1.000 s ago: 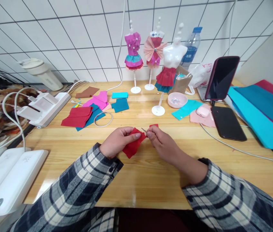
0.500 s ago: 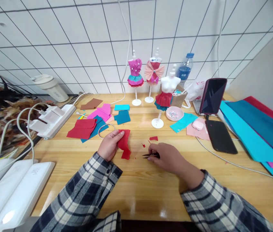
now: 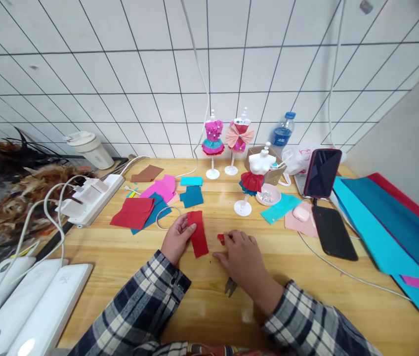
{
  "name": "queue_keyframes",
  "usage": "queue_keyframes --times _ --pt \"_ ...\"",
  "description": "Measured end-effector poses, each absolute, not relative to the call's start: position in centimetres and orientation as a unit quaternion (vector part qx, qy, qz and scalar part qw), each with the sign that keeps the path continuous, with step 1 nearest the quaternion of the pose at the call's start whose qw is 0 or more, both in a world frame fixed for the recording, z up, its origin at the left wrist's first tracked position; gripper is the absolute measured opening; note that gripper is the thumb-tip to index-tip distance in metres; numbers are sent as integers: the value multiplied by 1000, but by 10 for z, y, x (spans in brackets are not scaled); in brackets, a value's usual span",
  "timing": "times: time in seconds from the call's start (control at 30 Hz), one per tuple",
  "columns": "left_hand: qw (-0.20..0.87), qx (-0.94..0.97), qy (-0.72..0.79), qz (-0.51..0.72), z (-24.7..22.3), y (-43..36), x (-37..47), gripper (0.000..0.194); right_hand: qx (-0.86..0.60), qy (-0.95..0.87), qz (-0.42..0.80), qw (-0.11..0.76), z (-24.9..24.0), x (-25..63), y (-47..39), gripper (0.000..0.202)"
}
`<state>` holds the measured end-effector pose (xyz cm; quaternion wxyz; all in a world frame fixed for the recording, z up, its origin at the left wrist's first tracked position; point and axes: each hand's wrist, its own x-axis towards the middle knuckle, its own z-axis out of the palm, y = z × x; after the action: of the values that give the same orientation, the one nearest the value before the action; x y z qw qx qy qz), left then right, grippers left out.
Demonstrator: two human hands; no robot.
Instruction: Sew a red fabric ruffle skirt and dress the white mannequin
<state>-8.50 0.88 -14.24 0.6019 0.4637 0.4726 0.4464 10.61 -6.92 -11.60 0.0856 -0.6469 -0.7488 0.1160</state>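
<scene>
My left hand (image 3: 177, 237) pinches a red strip of crepe-like paper or cloth (image 3: 198, 235) between thumb and fingers, its lower end angled to the right. Palm down on the wooden table, my right hand (image 3: 244, 257) has its fingertips against a small red scrap (image 3: 221, 239), with the thumb stretched out apart from them. Small snips (image 3: 230, 287) show below this palm, blades toward me; their handles are hidden, and whether the hand touches them is unclear. A thin ring (image 3: 165, 227) lies beside my left hand. Behind stands a white mini dress form (image 3: 260, 163) wearing a red and teal skirt.
Two dressed forms (image 3: 213, 138) stand near the wall. A pink bead bowl (image 3: 269, 195), phone (image 3: 322, 173), black power bank (image 3: 334, 232) and coloured sheets (image 3: 398, 237) are on the right. Folded red pieces (image 3: 131, 212) and a power strip (image 3: 91, 200) sit left.
The snips have gone from my right fingers to below the palm, blades now toward me. My right fingers have reached the red scraps. The red strip hangs straighter. The view has tilted up.
</scene>
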Motion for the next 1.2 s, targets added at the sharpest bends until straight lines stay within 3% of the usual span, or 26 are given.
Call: queue_keyframes --times 0.1,0.2,0.4,0.5,0.7,0.9,1.07,1.2 --pt "533 489 504 472 -154 9 -86 60 -626 -771 97 61 -117 96 -79 55" --pt "400 572 552 456 -160 7 -87 46 -616 -782 89 48 -121 92 -83 54" --pt "113 694 596 388 -147 -2 -96 46 -610 -784 102 59 -130 92 -81 18" --pt "15 716 620 321 -139 -10 -102 26 -604 -787 100 79 -136 93 -78 14" --pt "31 804 559 201 -141 -18 -102 17 -586 -801 68 105 -136 99 -72 17" --pt "126 863 446 199 -152 -11 -99 19 -666 -679 148 270 -106 134 -78 25" --pt "124 877 403 229 -151 -13 -98 20 -680 -607 234 339 -97 168 -78 39" --pt "110 903 360 209 -137 -23 -96 18 -691 -500 219 473 -77 195 -76 46"
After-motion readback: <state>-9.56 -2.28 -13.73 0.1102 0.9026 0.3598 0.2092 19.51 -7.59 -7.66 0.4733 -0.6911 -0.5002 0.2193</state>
